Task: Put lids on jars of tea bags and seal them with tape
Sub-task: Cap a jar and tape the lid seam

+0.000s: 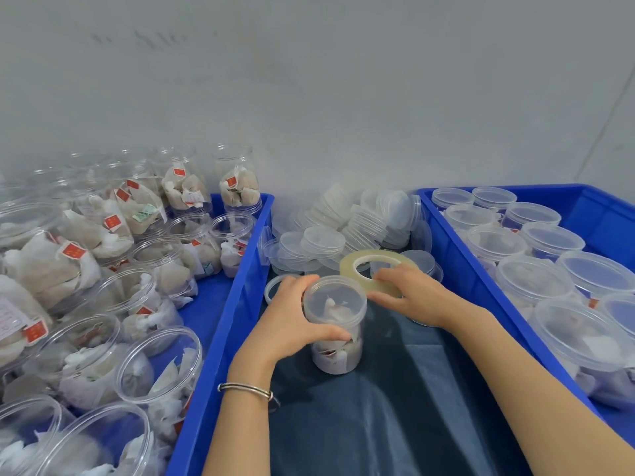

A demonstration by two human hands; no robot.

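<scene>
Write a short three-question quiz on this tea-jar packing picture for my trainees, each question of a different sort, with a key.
1. True or false: the jar gripped by the left hand already has its lid on.
2. What does the right hand hold? A) a loose lid B) the tape roll C) a tea bag
3. Fill in: the open, unlidded jars stand in the blue bin on the person's ____ side; the lidded jars are in the opposite bin.

Key: 1 true; 2 B; 3 left.
</scene>
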